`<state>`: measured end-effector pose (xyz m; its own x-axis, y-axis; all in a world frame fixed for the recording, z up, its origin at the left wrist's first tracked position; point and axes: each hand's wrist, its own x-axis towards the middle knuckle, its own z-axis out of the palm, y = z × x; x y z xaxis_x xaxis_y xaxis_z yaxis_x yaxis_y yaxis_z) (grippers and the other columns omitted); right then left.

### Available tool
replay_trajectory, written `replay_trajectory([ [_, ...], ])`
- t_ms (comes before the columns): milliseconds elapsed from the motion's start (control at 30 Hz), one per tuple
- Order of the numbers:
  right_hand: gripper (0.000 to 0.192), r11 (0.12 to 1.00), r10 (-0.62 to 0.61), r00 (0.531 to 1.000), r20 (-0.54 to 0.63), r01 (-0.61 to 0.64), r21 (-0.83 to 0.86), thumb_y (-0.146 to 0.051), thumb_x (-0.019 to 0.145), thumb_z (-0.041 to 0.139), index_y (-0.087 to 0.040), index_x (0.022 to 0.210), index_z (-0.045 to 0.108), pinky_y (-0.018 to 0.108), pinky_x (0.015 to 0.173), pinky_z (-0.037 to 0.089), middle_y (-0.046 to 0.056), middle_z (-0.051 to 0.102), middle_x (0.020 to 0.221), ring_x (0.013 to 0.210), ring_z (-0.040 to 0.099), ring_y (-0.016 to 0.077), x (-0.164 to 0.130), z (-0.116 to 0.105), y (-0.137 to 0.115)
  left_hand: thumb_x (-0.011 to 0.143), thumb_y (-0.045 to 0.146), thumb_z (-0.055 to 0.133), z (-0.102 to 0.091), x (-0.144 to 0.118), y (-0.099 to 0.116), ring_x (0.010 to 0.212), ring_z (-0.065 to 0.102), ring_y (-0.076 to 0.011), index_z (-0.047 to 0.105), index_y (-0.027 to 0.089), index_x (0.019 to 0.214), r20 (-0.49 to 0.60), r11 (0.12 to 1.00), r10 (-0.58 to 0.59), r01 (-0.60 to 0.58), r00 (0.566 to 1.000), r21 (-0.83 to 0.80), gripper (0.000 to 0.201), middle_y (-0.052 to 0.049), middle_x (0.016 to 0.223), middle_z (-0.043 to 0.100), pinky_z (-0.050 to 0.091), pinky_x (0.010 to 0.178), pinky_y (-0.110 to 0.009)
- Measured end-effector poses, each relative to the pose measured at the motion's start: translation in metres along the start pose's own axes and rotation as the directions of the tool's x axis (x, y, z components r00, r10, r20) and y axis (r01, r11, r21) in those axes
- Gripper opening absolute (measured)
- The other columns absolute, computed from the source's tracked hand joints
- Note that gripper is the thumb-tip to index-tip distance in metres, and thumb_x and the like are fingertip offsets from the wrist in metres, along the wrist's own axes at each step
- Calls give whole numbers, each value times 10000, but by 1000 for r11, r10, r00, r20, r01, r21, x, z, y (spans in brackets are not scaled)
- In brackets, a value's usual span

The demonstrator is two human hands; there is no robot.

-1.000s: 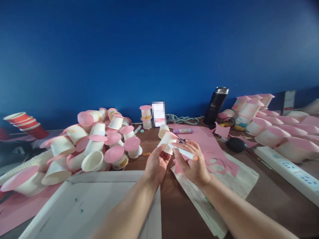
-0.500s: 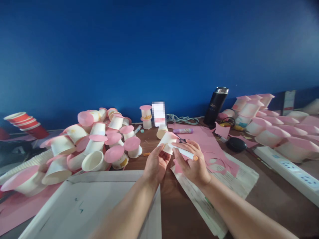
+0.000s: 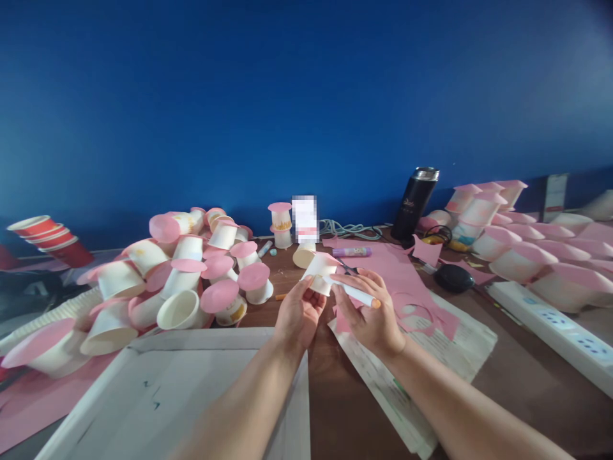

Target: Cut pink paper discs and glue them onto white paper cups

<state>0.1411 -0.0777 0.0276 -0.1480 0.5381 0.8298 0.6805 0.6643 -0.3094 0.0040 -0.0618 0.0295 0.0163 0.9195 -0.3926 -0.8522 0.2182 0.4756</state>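
My left hand [image 3: 301, 313] is closed on a small white paper cup [image 3: 320, 265] with pink paper on its end, held tilted above the table. My right hand [image 3: 368, 310] grips a white marker [image 3: 354, 292] with an orange end, its tip toward the cup's side; whether it touches cannot be made out. Just behind the held cup lies another paper cup [image 3: 303, 257]. Dark scissors [image 3: 349, 269] show partly past my right fingers. To the left of my left hand lies a small orange cap [image 3: 280, 296].
Several paper cups with pink discs [image 3: 223, 297] crowd the left, beside stacked red cups [image 3: 52, 237]. A white board [image 3: 191, 390] lies in front. Rightward are pink paper [image 3: 393, 268], a printed sheet [image 3: 460, 326], a black flask [image 3: 416, 203], a power strip [image 3: 555, 329] and more cups [image 3: 527, 259].
The held cup has shifted very slightly left and down. The loose cup behind it appears moved a little to the left. Both hands keep their grip.
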Motion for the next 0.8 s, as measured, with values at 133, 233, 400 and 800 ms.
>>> replay_trajectory([
  [133,226,1000,3,1000,-1,-3,3,-186,904,577,-233,1112,650,429,969,436,38,757,924,853,701,191,0,0,0,833,97,616,1,-1,2,687,645,-111,628,145,787,-6,1000,-7,7,1000,-4,67,-53,802,689,511,632,-215],
  [233,232,1000,-3,1000,-2,3,9,-173,897,587,-231,1114,646,423,967,436,36,757,952,846,700,183,0,1,0,842,96,605,2,-2,3,680,642,-107,626,142,792,-16,1000,-15,15,1000,-13,71,-51,794,685,516,634,-216],
  [400,224,1000,0,1000,-6,0,7,-178,899,586,-230,1109,646,422,967,437,38,757,969,858,702,187,0,1,0,850,95,597,2,-1,4,686,648,-104,632,133,810,-7,999,-22,22,1000,-24,65,-47,798,686,521,633,-213],
  [800,223,1000,-1,1000,-1,1,-1,-175,903,576,-244,1105,639,430,963,434,27,759,988,853,702,191,-1,0,0,868,94,572,1,-1,8,657,635,-98,620,118,792,2,998,-32,32,999,-53,93,-45,758,658,525,615,-214],
])
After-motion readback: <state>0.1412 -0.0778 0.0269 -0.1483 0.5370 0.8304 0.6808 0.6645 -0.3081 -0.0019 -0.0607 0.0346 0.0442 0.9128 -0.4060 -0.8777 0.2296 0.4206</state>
